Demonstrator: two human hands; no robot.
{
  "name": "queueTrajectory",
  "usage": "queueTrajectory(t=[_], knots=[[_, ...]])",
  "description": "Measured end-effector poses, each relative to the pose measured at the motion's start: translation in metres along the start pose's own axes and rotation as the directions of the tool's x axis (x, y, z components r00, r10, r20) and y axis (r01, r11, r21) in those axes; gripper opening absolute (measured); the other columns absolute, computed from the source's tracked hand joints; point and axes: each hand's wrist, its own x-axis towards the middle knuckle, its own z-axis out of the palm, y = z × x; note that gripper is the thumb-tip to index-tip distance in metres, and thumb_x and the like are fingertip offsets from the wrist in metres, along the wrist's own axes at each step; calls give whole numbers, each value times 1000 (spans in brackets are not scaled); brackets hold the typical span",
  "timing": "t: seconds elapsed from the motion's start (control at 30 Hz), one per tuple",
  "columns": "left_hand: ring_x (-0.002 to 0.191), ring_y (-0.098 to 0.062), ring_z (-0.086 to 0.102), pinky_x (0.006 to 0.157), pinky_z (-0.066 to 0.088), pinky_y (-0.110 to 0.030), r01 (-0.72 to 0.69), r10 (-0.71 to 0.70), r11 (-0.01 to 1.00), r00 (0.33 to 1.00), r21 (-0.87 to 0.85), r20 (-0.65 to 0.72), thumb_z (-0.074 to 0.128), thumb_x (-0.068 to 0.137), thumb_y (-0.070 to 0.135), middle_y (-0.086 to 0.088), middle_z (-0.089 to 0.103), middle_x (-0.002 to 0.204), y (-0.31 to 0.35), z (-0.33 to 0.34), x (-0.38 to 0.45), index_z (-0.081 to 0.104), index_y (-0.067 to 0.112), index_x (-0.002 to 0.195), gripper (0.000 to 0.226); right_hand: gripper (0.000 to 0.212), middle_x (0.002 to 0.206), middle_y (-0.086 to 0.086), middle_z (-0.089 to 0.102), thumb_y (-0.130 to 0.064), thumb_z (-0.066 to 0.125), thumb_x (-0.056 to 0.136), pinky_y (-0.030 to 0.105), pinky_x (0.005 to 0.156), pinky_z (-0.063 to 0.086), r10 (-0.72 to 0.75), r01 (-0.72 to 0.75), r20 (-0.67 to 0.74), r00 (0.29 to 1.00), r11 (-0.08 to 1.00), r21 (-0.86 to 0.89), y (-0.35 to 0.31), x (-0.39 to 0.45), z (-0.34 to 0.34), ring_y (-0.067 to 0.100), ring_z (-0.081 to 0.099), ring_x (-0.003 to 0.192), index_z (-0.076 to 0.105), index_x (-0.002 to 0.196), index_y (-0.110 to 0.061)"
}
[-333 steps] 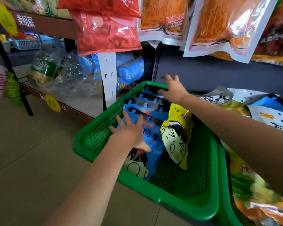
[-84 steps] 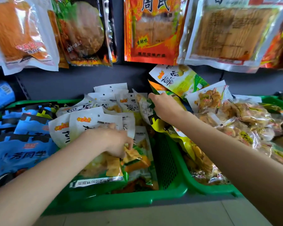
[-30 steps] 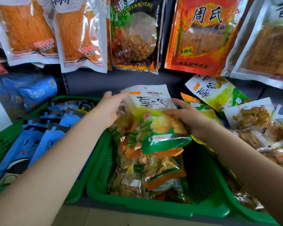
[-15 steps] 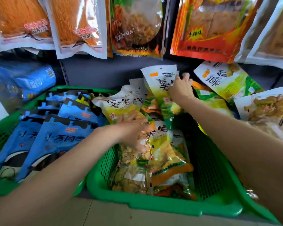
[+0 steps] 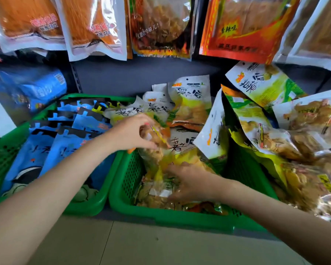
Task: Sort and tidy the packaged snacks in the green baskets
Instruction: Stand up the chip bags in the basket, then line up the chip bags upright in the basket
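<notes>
The left hand, near the centre of the frame, makes a narrow grip: thumb and curled fingers pinch the upper edge of a clear crinkled snack packet with yellow-orange pieces inside. I judge it holds the packet by the edge to lift it out of the pile or to stand it up. Lower and a little to the right, the right hand lies with spread fingers on the yellow-green packets at the front of the middle green basket; probably it presses them flat so they do not slide, though blur hides the fingertips.

Both forearms reach in from the lower corners, and the left wrist crosses the rim between two baskets.

Behind, white-topped packets stand in rows against the back. In the left green basket blue packets overlap neatly. At the right, more packets lie in a loose heap. Large bags hang along the top.
</notes>
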Motion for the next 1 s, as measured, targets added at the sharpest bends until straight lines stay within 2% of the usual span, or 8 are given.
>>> queueTrajectory(t=[0.13, 0.23, 0.37, 0.47, 0.5, 0.73, 0.87, 1.0], knots=[[77, -6, 54, 68, 42, -19, 177, -199, 911, 980, -372, -21, 81, 67, 37, 5, 59, 84, 3, -16, -9, 57, 24, 82, 32, 45, 117, 14, 55, -35, 61, 87, 38, 94, 36, -58, 59, 8, 998, 989, -138, -20, 9, 8, 29, 41, 117, 46, 119, -7], [102, -11, 61, 87, 47, -20, 177, -246, 758, 969, -628, -25, 82, 61, 39, 5, 66, 106, 12, -19, -4, 61, 21, 106, 52, 40, 114, 6, 55, -27, 64, 85, 29, 89, 43, -136, 127, -99, 986, 988, -90, -18, -10, -23, 20, 51, 104, 51, 119, -11], [107, -16, 56, 88, 43, -28, 152, -242, 774, 968, -615, -65, 73, 71, 50, 4, 62, 108, 55, -17, 13, 60, 19, 112, 53, 38, 101, -5, 51, -29, 74, 77, 9, 72, 36, -109, 125, -325, 939, 992, 28, 13, -75, -94, 4, 46, 81, 61, 110, -18], [96, -26, 58, 78, 45, -30, 91, -138, 773, 990, -628, -27, 62, 84, 42, 11, 32, 77, 113, -6, 24, 59, 8, 109, 42, 36, 122, -9, 43, -41, 76, 66, 8, 88, 33, 15, 79, -434, 901, 977, 198, 45, -117, -114, 0, 44, 108, 63, 98, -31], [116, -18, 47, 74, 46, -26, 93, -112, 735, 994, -671, 15, 60, 86, 39, 11, 24, 84, 133, 0, 27, 55, 2, 117, 49, 32, 125, -11, 43, -45, 75, 61, 11, 92, 33, 58, 81, -418, 907, 948, 308, 52, -127, -114, -2, 42, 113, 62, 90, -38], [63, -15, 63, 62, 53, -27, 284, 110, 214, 944, -935, 312, 46, 97, 29, -3, 64, 81, 229, 27, 46, 63, 15, 92, 23, 31, 89, 3, 65, -14, 79, 66, 20, 67, 47, 395, 62, -562, 727, 777, 626, 109, -183, -111, 5, 57, 69, 66, 94, -10], [115, -13, 52, 92, 42, -28, 65, 25, 743, 992, -666, 124, 45, 97, 32, 6, 51, 129, 229, 53, 67, 50, 26, 127, 31, 36, 112, 2, 52, -20, 77, 74, 12, 86, 37, 381, -315, -868, 317, 906, 282, 163, -203, -130, 18, 51, 98, 65, 106, -10], [142, -17, 19, 108, 20, -25, -183, 183, 983, 917, -33, 355, 54, 90, 40, 1, 22, 154, 213, 77, 64, 29, 27, 145, 62, 61, 150, 10, 25, -52, 50, 86, 52, 106, 29, 519, -644, -638, 569, 764, 48, 211, -191, -114, 41, 28, 132, 40, 139, -23]])
